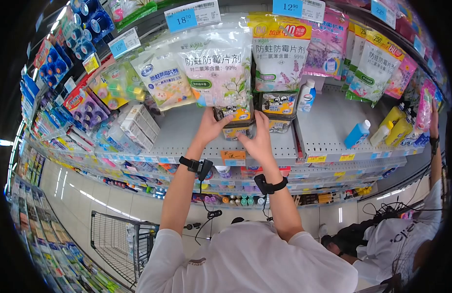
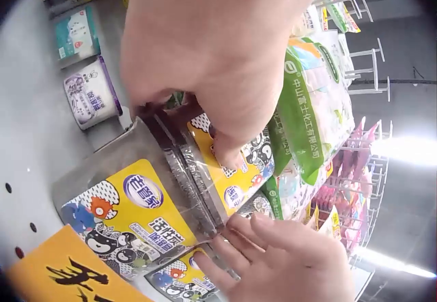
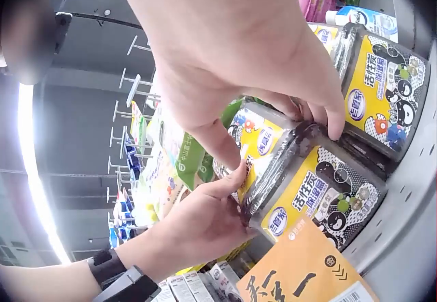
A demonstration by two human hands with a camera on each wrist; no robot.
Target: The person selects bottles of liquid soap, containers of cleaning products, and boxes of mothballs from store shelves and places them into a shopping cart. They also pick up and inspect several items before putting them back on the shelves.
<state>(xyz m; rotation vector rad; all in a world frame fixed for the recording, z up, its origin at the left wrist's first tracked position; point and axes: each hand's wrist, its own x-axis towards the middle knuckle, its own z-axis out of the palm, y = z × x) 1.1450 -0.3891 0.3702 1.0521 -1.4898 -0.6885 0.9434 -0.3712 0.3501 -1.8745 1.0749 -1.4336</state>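
Note:
Two dark plastic boxes with yellow labels stand stacked at the shelf front, the upper box (image 1: pixel 234 114) on the lower box (image 1: pixel 237 132). My left hand (image 1: pixel 212 128) grips the upper box's left side, thumb across its front. From the right, my right hand (image 1: pixel 258 141) holds the same box, its thumb low on the front near the seam between the boxes. In the left wrist view, the upper box (image 2: pixel 239 172) leans against hanging white-and-green bags (image 2: pixel 307 121) or close to them; contact is unclear. The right wrist view shows both hands around the upper box (image 3: pixel 256 141), fingertips partly hidden.
A matching stack (image 1: pixel 277 110) stands close on the right, with a white-and-blue bottle (image 1: pixel 306 95) beyond it. Large bags (image 1: pixel 216 68) hang just above my hands. An orange sign (image 1: pixel 234 157) fronts the shelf edge. Another person (image 1: pixel 406 239) is at the right; a cart (image 1: pixel 119 244) stands lower left.

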